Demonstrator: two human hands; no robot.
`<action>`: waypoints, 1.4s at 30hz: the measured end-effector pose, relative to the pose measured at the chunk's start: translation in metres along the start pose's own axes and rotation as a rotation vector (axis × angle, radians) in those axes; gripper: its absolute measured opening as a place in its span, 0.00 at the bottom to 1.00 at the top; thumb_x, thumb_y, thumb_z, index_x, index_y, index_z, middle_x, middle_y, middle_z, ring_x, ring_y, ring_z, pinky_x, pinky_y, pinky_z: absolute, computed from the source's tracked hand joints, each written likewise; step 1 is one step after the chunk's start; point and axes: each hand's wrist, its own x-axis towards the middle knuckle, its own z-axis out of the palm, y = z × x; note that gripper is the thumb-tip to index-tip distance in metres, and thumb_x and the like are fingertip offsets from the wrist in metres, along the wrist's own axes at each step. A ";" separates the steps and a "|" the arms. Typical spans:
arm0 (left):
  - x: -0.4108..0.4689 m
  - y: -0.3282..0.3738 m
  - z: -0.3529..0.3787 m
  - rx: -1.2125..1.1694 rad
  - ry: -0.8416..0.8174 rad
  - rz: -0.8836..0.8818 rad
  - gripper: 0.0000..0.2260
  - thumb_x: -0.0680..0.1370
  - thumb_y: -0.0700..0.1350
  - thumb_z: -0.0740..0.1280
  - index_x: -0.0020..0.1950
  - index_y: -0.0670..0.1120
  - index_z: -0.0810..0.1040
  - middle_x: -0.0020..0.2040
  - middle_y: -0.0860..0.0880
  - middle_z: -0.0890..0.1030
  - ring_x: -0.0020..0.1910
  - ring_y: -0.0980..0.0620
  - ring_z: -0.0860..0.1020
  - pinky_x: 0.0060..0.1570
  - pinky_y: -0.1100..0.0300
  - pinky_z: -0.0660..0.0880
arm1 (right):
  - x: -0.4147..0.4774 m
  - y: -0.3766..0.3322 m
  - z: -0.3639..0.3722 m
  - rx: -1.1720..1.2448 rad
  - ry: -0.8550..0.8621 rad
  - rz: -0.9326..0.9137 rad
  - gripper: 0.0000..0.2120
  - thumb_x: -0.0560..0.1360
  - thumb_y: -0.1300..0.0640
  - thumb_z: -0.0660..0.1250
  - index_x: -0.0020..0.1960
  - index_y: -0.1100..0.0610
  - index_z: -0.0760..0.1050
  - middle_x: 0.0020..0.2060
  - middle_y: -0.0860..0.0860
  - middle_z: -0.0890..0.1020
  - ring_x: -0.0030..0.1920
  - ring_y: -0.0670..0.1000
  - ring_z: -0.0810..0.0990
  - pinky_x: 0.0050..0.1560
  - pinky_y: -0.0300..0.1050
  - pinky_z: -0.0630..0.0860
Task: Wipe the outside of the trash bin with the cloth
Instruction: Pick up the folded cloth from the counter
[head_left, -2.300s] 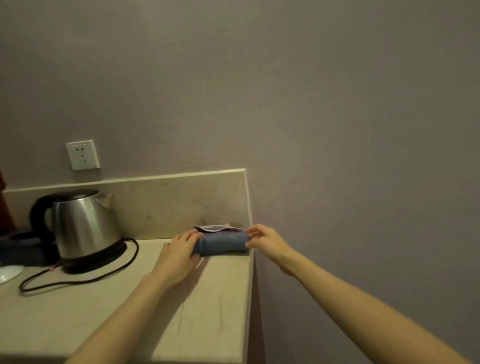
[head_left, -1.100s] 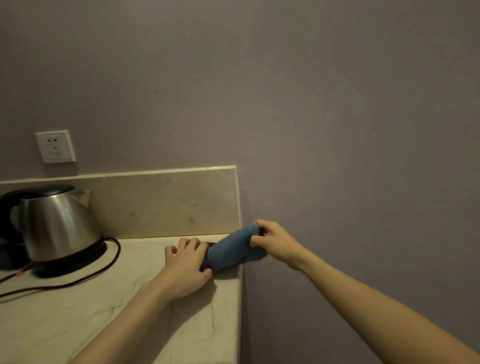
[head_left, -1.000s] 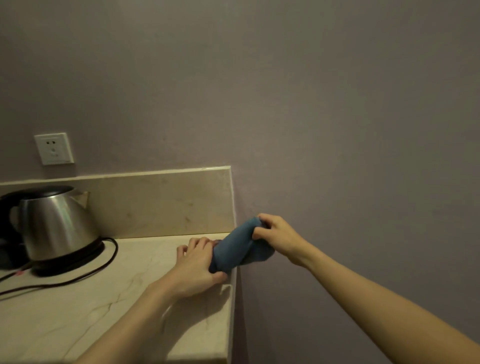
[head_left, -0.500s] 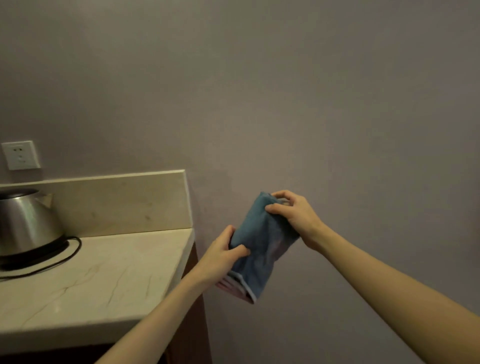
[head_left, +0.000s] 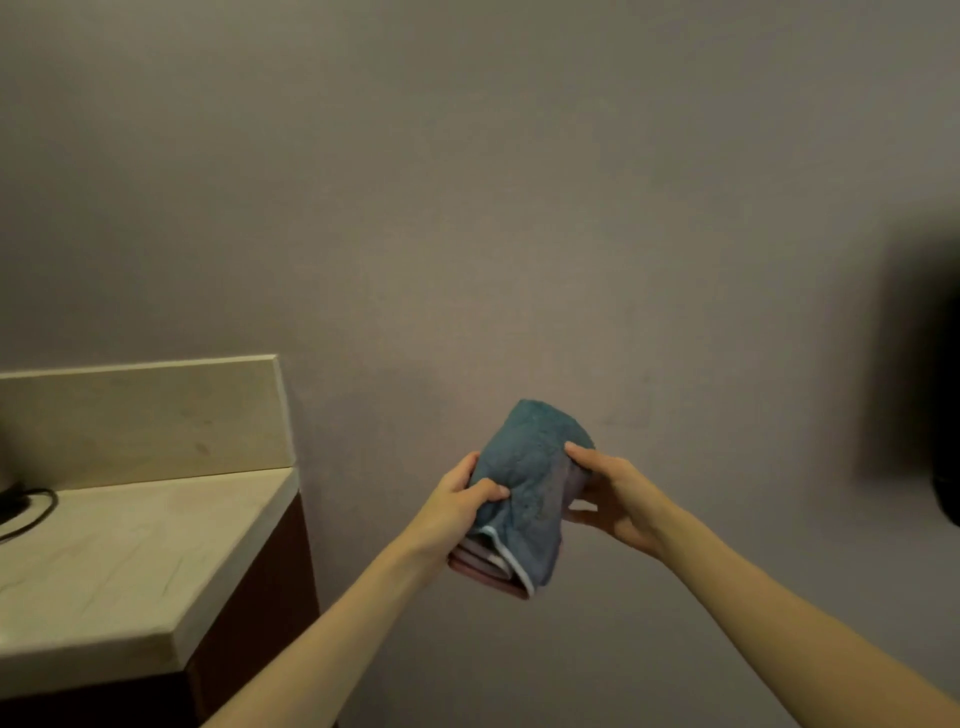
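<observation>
A folded blue cloth (head_left: 530, 483) with pink and white layers at its lower edge is held up in the air in front of the grey wall. My left hand (head_left: 457, 512) grips its left side, thumb across the front. My right hand (head_left: 608, 493) holds its right side, fingers behind and thumb on top. A dark rounded shape (head_left: 948, 499) shows at the right edge; I cannot tell whether it is the trash bin.
A beige stone counter (head_left: 119, 561) with a low backsplash (head_left: 140, 421) stands at the left over a dark cabinet. A black cord (head_left: 26, 506) lies at the counter's far left. A dark blurred area (head_left: 924, 353) fills the right edge.
Both hands lifted the cloth off the counter corner and carried it right, away from the counter. The view swung right, so the kettle and wall socket left the frame.
</observation>
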 end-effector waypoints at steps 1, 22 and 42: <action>0.001 0.001 0.008 -0.005 -0.004 0.012 0.12 0.74 0.33 0.62 0.53 0.45 0.76 0.44 0.49 0.84 0.43 0.51 0.83 0.38 0.61 0.78 | -0.003 0.004 -0.006 0.036 -0.008 0.028 0.26 0.56 0.43 0.77 0.48 0.58 0.81 0.44 0.56 0.84 0.43 0.53 0.83 0.41 0.49 0.79; 0.020 -0.088 0.024 0.225 -0.073 -0.109 0.14 0.77 0.40 0.65 0.63 0.43 0.72 0.55 0.48 0.78 0.52 0.54 0.77 0.48 0.63 0.75 | 0.018 0.073 -0.034 0.160 0.297 -0.160 0.10 0.68 0.70 0.68 0.49 0.63 0.77 0.39 0.57 0.84 0.38 0.55 0.84 0.34 0.46 0.79; 0.020 -0.391 -0.026 0.238 0.251 -0.188 0.05 0.79 0.35 0.58 0.52 0.41 0.73 0.50 0.43 0.78 0.49 0.47 0.75 0.40 0.60 0.71 | 0.082 0.359 -0.109 0.197 0.404 -0.073 0.11 0.66 0.67 0.69 0.48 0.63 0.77 0.34 0.53 0.85 0.35 0.53 0.84 0.30 0.44 0.78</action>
